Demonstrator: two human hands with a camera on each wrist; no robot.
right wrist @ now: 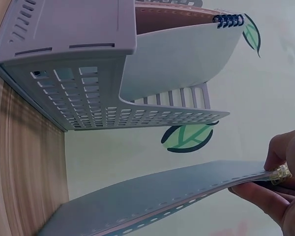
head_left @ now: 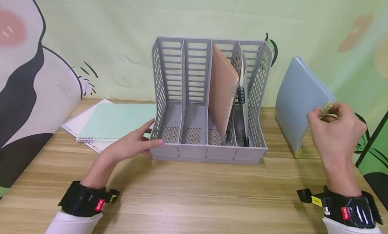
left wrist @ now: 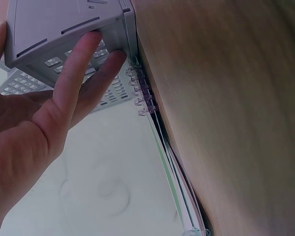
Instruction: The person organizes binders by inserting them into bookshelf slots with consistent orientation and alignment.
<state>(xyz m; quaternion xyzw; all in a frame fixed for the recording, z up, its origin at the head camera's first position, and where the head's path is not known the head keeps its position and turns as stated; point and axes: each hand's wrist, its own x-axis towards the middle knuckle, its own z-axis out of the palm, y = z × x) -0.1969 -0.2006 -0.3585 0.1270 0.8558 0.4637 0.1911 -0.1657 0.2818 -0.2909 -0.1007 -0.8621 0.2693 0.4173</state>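
Observation:
A grey file organizer (head_left: 194, 153) with upright dividers stands at the middle of the table. My left hand (head_left: 130, 143) rests on its left front corner, thumb on the front edge and fingers along the perforated side, as the left wrist view also shows. To the right, my right hand (head_left: 341, 133) pinches the spiral-bound edge of a blue notebook (head_left: 298, 99), which stands upright and tilted, apart from the organizer. A pinkish-brown spiral notebook (head_left: 222, 89) leans in the third compartment. In the rightmost compartment is a pale notebook (right wrist: 182, 59) with a dark spiral.
Left of the organizer lie a mint-green spiral notebook (head_left: 121, 119) and a white one (head_left: 80, 117) partly under it. The wooden table (head_left: 194, 197) reaches back to a printed cloth backdrop (head_left: 121, 58).

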